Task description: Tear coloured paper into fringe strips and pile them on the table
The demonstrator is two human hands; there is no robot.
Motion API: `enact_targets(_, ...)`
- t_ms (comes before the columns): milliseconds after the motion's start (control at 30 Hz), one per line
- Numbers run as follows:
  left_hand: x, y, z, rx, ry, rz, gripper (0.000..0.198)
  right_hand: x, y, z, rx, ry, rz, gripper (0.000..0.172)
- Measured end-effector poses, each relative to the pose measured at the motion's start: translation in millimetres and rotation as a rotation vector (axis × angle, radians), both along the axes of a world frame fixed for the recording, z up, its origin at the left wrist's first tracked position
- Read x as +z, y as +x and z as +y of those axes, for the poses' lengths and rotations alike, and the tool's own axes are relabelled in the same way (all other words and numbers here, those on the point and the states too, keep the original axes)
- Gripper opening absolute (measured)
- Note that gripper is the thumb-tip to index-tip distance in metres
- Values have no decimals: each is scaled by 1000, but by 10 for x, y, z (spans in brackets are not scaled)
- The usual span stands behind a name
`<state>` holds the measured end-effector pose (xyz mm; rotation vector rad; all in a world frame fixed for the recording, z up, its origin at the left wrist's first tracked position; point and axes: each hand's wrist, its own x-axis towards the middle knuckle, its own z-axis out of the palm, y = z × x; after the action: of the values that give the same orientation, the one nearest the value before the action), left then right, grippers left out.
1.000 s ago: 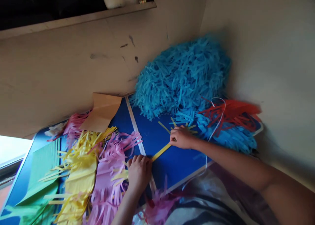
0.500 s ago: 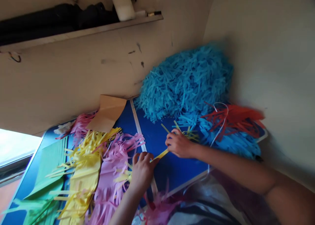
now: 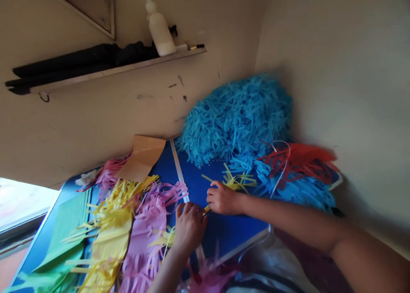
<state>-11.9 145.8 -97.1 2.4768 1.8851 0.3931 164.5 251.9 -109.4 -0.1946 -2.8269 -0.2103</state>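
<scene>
My left hand (image 3: 189,227) and my right hand (image 3: 221,197) are close together on a blue board (image 3: 224,229). Both pinch a yellow fringed paper strip (image 3: 237,182); only a short bit of it shows between the hands, and its cut fringes fan out behind my right hand. The fingers of both hands are curled shut. Beside my left hand lie pink fringed paper (image 3: 150,224) and yellow fringed paper (image 3: 112,216).
A big heap of blue fringed paper (image 3: 237,118) fills the corner, with red fringes (image 3: 297,158) to its right. Green paper (image 3: 54,233) lies at the left. A brown paper piece (image 3: 141,156) leans on the wall. A shelf (image 3: 112,68) holds a white bottle (image 3: 158,26).
My right hand has slid left along the yellow strip towards my left hand, so the stretch between them is much shorter. The view has tilted upward.
</scene>
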Motion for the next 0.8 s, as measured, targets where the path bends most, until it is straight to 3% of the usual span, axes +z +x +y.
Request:
enact_targets(167,33,1,10,4,4,-2,11,-19,-113,-18,44,17,-55,26)
enact_targets(400,-47,35,-10,89,107,48,18,-28,-126,-12,-146,-196,-54,15)
enact_targets(500,-81,39,-21,108,116,40,18,-68,-113,-106,-186,-162,17,16)
enact_targets(667,-122,-11,-90,98,101,24,21,-227,67,-150,-152,-62,119,23)
enact_targets(800,-141,-102,-141,79,38,27,22,-300,288,-45,-210,-208,248,16)
